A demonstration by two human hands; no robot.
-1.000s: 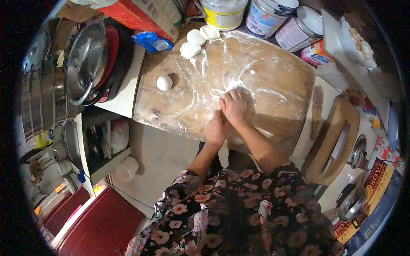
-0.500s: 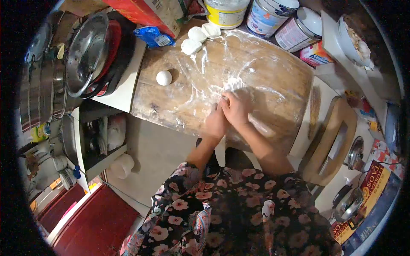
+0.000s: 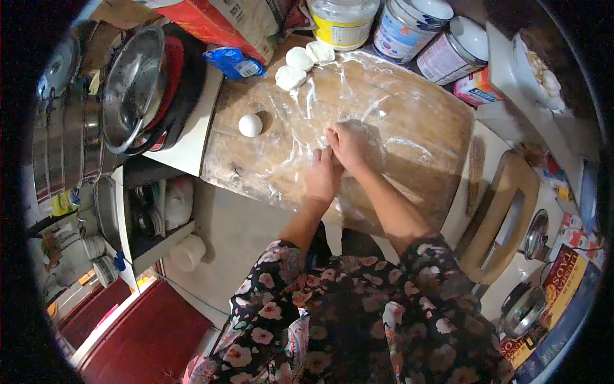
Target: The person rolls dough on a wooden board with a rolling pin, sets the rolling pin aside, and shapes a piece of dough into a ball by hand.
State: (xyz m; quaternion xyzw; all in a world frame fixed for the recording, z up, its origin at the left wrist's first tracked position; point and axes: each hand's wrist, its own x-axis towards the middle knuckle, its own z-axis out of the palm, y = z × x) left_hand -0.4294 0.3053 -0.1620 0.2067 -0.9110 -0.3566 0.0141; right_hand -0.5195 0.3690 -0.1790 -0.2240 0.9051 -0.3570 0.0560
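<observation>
Over the middle of a floured wooden board [image 3: 409,176], my left hand [image 3: 324,174] is closed, its fingers curled at the edge of my right hand. My right hand [image 3: 349,148] is closed too, knuckles up, just beyond and to the right of the left. Whatever lies under or inside the fingers is hidden. A smooth white dough ball [image 3: 250,125] sits alone on the board, left of my hands. Several flattened white dough pieces cluster at the back edge, among them one dough round [image 3: 291,77]. Loose flour streaks the wood around both hands.
Behind the board stand a yellow-labelled tub [image 3: 343,29], tins [image 3: 444,59] and a blue packet [image 3: 235,63]. Metal basins [image 3: 133,89] lean at left. To the right lie a straw brush [image 3: 475,173] and a wooden board with a slot [image 3: 495,224].
Both hands have shifted slightly forward over the board, and the right fingers now reach a little farther past the left. The camera view has tilted slightly.
</observation>
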